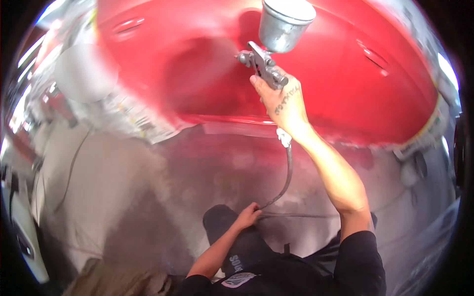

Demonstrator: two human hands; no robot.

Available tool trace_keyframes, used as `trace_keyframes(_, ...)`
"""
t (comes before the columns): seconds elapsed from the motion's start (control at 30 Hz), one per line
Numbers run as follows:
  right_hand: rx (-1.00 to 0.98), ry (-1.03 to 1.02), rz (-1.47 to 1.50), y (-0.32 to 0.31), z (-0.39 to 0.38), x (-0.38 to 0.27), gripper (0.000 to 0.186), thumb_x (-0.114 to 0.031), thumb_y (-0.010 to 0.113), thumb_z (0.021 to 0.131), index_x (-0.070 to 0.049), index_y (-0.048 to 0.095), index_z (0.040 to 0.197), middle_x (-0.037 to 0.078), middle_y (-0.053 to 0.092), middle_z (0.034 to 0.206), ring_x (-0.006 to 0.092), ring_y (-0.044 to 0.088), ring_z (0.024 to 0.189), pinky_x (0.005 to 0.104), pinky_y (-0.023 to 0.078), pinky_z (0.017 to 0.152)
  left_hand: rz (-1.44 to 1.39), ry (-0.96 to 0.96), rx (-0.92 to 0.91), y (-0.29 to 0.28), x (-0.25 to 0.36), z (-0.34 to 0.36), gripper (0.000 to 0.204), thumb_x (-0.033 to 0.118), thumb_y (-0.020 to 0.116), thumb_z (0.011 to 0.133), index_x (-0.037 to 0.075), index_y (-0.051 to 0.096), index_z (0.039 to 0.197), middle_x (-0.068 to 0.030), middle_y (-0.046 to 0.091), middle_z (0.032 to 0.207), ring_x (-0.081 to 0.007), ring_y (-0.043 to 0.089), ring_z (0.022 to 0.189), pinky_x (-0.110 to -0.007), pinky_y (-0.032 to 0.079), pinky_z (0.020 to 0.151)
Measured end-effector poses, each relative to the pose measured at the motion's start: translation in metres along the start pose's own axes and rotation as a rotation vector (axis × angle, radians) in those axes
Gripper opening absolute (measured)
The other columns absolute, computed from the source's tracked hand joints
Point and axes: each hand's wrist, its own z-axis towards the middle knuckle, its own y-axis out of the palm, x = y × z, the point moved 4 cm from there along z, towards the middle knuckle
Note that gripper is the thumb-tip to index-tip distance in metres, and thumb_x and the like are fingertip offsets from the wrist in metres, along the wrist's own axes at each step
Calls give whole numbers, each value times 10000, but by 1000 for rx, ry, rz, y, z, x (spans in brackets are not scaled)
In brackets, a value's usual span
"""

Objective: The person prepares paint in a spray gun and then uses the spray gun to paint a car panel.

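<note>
My right hand [285, 101] is wrapped round a metal spray gun [261, 64], held up in front of a glossy red car panel [326, 84]. On top of the gun sits a grey metal cup [281, 29] with a white lid. A faint mist spreads leftward from the nozzle over the panel. Below the grip, a dark air hose [289, 170] hangs from a white-wrapped fitting [284, 137]. Down by my knee, my left hand [248, 215] is closed round that hose.
Masking paper and plastic [148, 121] border the panel's lower left, with more masking [419, 133] at the lower right. Recessed door handles [128, 25] show in the red surface. The hose trails across the stained concrete floor [113, 167]. A thin cable [71, 170] lies at left.
</note>
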Motion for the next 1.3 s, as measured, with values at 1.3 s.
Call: trace_keyframes(1.3,794,655,-268,-1068,-138,292,307,-325,729,958,-20,692,956,22,636,701,111,565,538,297,445,462,284,-64,-385,507,603,133,426,118,702,929,52,627,1343,-185,675,1287,-371,619,1189,-443,476,1053)
